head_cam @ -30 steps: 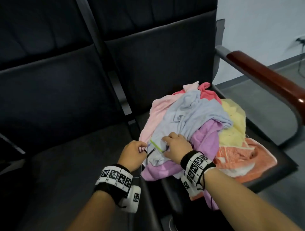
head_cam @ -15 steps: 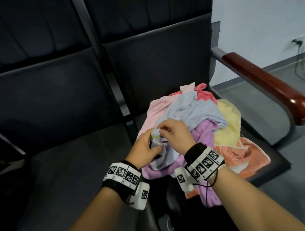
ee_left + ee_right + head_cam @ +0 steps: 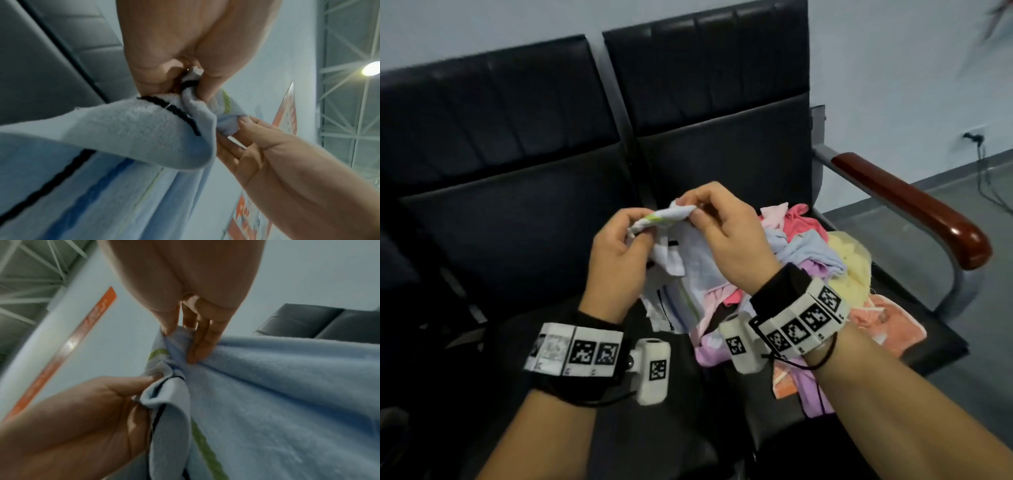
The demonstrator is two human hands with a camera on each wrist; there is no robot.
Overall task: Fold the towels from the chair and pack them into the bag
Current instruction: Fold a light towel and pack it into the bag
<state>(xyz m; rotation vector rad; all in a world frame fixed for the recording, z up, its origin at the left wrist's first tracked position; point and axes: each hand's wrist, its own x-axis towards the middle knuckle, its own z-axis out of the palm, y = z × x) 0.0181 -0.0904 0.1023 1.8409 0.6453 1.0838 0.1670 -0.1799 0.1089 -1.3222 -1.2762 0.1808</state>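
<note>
A light blue towel (image 3: 688, 270) with black, blue and green stripes hangs lifted above the right chair seat. My left hand (image 3: 619, 240) pinches its bunched top edge, and my right hand (image 3: 722, 226) pinches the same edge just to the right. In the left wrist view the left hand (image 3: 191, 78) grips the towel (image 3: 127, 129) at a black stripe. In the right wrist view the right hand (image 3: 185, 337) pinches the towel (image 3: 277, 394) near a green stripe. A pile of pink, lilac, yellow and orange towels (image 3: 835, 274) lies on the seat. No bag is in view.
Two black padded chairs stand side by side; the left seat (image 3: 500, 240) is bare. A dark red wooden armrest (image 3: 911, 205) on a metal frame bounds the right chair. Grey floor (image 3: 979, 308) and a pale wall lie beyond.
Both hands have lifted the light blue towel's edge up from the pile to chest height, and the head view has tilted upward.
</note>
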